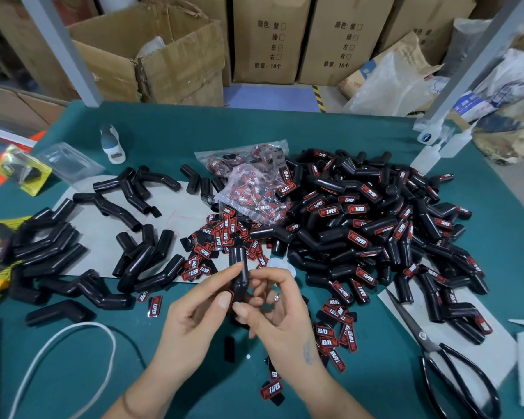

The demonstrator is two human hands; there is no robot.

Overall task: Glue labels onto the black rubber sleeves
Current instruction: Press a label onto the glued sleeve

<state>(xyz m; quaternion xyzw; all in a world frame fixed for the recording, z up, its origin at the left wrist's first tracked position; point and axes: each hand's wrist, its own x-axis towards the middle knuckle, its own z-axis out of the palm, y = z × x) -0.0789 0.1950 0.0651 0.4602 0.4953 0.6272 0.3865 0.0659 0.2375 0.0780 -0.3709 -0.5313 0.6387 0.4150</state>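
While brown cardboard cartons (pixel 271 37) are standing beyond the teal felt-covered table (pixel 170 134), we are pinching one bent black rubber sleeve (pixel 239 275) upright between our left hand (pixel 194 316) and right hand (pixel 277 316), fingers clamping it, just nearer than the pile of labelled black sleeves (pixel 366 228) on that table.

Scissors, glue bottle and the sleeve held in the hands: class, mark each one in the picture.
scissors (pixel 422 335): head view, on the pivot screw.
glue bottle (pixel 112 143): head view, on the body.
held sleeve (pixel 239 267): head view, on its upper half above the fingers.
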